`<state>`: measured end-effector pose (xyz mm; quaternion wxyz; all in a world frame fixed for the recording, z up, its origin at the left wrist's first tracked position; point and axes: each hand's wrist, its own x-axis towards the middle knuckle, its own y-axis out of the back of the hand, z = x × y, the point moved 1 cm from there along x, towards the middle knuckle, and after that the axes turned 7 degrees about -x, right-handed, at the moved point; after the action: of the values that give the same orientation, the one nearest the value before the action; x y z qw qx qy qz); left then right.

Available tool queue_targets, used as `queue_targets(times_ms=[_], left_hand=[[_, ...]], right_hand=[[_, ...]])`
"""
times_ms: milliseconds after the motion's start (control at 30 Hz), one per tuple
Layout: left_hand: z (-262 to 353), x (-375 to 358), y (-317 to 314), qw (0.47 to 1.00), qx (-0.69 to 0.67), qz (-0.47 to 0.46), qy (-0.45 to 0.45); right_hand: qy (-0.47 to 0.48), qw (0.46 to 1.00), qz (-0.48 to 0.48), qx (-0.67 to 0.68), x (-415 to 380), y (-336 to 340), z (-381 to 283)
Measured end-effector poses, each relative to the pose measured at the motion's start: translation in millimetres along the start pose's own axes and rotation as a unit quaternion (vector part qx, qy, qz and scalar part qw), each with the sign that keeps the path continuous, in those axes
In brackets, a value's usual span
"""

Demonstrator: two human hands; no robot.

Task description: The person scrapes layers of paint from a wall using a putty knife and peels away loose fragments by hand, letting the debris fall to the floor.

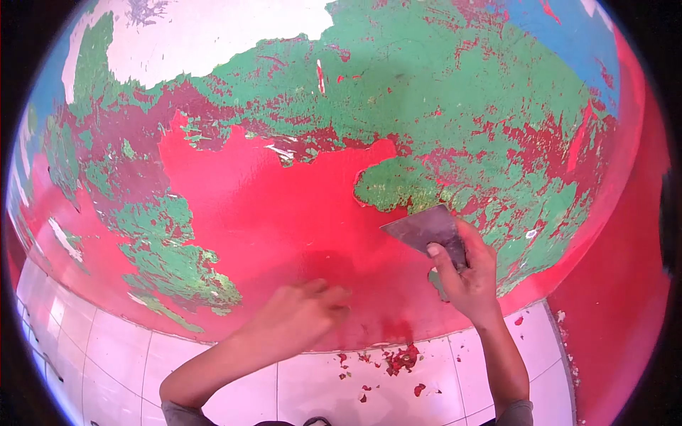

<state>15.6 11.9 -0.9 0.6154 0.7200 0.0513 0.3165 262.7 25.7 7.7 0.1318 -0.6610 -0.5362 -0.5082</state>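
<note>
My right hand grips a flat grey metal scraper, its blade pointing left against the large curved surface, close to the lower edge of a green paint patch. My left hand hangs over the smooth red area, its fingers curled together; whether something small is between them is too small to tell. Around the red area, green and dark red paint is flaked and ragged.
Red and green paint flakes lie on the white tiled floor below the curved surface. A white patch and blue patches show higher up. Red flooring is at the right.
</note>
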Motion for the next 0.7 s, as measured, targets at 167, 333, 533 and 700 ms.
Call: queue_targets(times_ms=[167,333,533,700], left_hand=[[11,33,16,0.999,-0.044,0.025,-0.001],[-4,55,35,0.93,0.049,0.363,0.036],[-35,84,36,0.865,0.136,0.484,-0.001],[-40,80,20,0.87,0.175,0.461,0.026]], right_hand=[[-0.163,0.975,0.009,0.15,4,1,-12],[-0.181,0.955,0.026,0.235,10,-13,-17],[-0.201,0.934,0.011,0.295,15,-29,-20],[-0.199,0.93,0.035,0.306,20,-39,-26]])
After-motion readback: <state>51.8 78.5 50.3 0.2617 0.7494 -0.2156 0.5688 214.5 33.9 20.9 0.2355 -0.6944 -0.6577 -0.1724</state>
